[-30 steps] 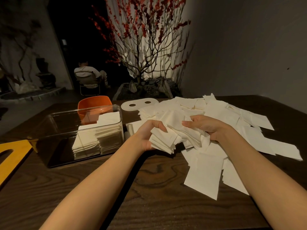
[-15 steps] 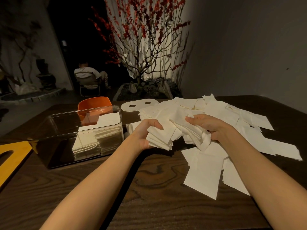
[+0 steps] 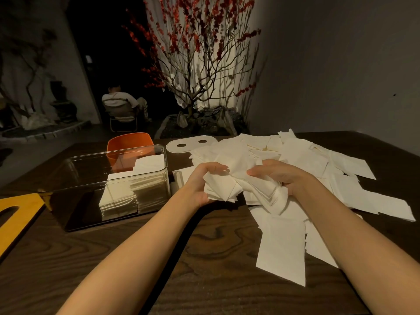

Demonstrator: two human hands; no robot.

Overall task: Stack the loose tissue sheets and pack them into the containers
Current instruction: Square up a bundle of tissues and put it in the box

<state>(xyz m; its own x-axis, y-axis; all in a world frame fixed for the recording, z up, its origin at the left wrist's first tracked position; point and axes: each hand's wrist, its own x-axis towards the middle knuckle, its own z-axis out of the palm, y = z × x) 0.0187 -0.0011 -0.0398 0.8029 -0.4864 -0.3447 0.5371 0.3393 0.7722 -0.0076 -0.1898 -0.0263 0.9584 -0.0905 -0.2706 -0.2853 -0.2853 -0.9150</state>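
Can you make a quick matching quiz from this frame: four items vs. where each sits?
Column 1
1. clear container
2. orange bowl
3. white lid with two holes
4. yellow board

Column 2
A. at the table's left edge
B. behind the clear container
C. at the far edge of the loose tissue pile
D. left of the hands, with stacked tissues at its right end

Pairs: 1-D, 2-B, 3-C, 4-A
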